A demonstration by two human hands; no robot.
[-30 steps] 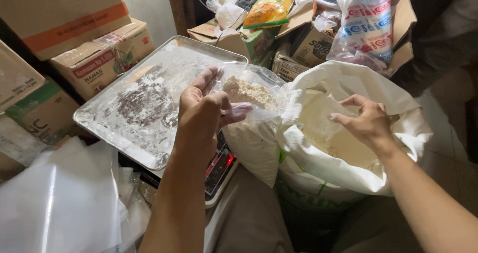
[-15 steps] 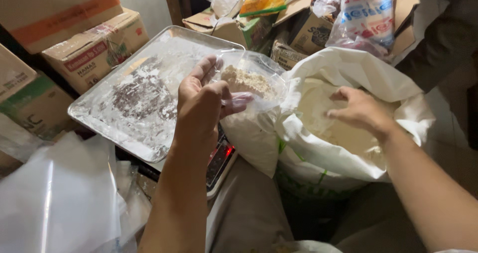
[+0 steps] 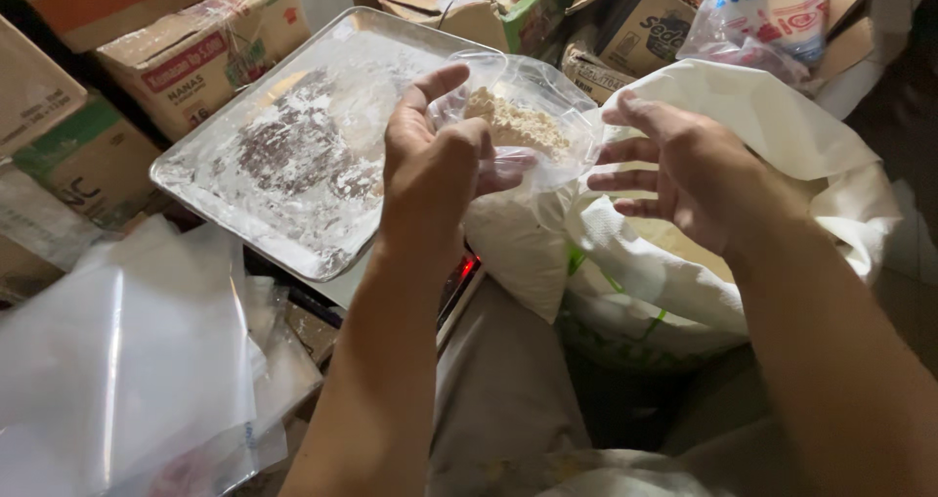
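Clear plastic bag (image 3: 532,116) holding pale beige powder sits pinched in the left hand (image 3: 435,170), fingers clenched on its near edge. Right hand (image 3: 689,170) hovers just beside it, fingers spread and released, perhaps brushing the film. Below the fingers gapes a large white sack (image 3: 782,155); left of them lies a floury metal tray (image 3: 293,145).

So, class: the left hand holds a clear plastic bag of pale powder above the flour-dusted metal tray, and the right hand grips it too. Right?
Not quite. In the head view the right hand is open beside the clear plastic bag, fingers spread, not gripping. The left hand holds it, by the dusted metal tray.
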